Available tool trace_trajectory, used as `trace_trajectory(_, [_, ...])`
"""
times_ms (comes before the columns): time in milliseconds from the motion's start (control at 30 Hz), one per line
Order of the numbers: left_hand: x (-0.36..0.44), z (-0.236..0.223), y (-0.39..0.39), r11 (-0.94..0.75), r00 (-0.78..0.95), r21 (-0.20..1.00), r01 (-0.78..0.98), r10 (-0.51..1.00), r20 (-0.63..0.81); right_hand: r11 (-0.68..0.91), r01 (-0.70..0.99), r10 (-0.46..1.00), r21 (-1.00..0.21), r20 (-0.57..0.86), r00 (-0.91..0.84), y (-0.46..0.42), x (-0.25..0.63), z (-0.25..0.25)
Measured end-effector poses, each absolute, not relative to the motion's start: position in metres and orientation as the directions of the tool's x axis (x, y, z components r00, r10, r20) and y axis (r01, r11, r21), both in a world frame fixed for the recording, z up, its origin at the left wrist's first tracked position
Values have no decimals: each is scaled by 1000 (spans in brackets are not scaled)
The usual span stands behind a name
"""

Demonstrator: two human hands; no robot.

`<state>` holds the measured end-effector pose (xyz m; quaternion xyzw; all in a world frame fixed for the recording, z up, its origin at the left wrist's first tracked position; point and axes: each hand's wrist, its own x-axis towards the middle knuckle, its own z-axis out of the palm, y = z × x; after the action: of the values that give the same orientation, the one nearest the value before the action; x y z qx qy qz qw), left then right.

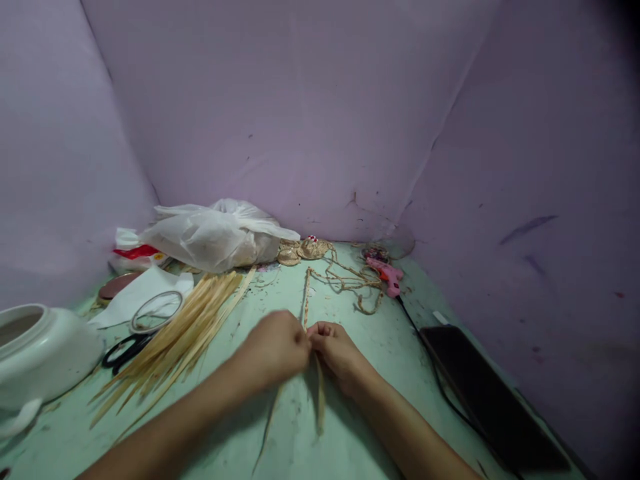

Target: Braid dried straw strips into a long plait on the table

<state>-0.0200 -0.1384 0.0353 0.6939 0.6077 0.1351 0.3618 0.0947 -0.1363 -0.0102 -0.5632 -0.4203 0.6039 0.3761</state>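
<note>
My left hand (279,347) and my right hand (336,350) meet over the middle of the table, both closed in a pinch. Between them they grip a braided straw cord (307,300), whose finished length runs away from me toward the back. Loose flat strands (321,400) hang from below the fingers toward me, one under each hand. The exact point where the fingertips cross the strands is hidden. Left of my left hand lies a bundle of dry straw strips (185,333).
Black-handled scissors (125,350), a wire ring (157,311) and a white pot (50,353) are at left. A white plastic bag (220,233) and woven straw pieces (313,249) lie at the back. A pink glue gun (387,275) and a dark flat slab (493,397) are at right.
</note>
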Motion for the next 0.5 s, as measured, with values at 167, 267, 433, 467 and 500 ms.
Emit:
trace_trajectory(167, [-31,29,-113,422,190,815,398,831,-523,-323,66,934,-944,-329,-138,-135,96,-12])
trace_trajectory(267, [-26,19,-115,471,361,818,330,738,-571,-296,37,936,-954,-298,-187,-133,98,-11])
trace_trajectory(433, [-24,10,-116,362,323,816,452,786,-527,-223,240,912,-945,-289,-292,-126,111,-14])
trace_trajectory(467, [-24,8,-115,343,304,800,493,793,-527,-172,313,915,-934,-269,-301,-126,113,-15])
trace_trajectory(500, [-23,5,-115,322,278,783,533,807,-521,-96,401,927,-911,-229,-298,-126,115,-16])
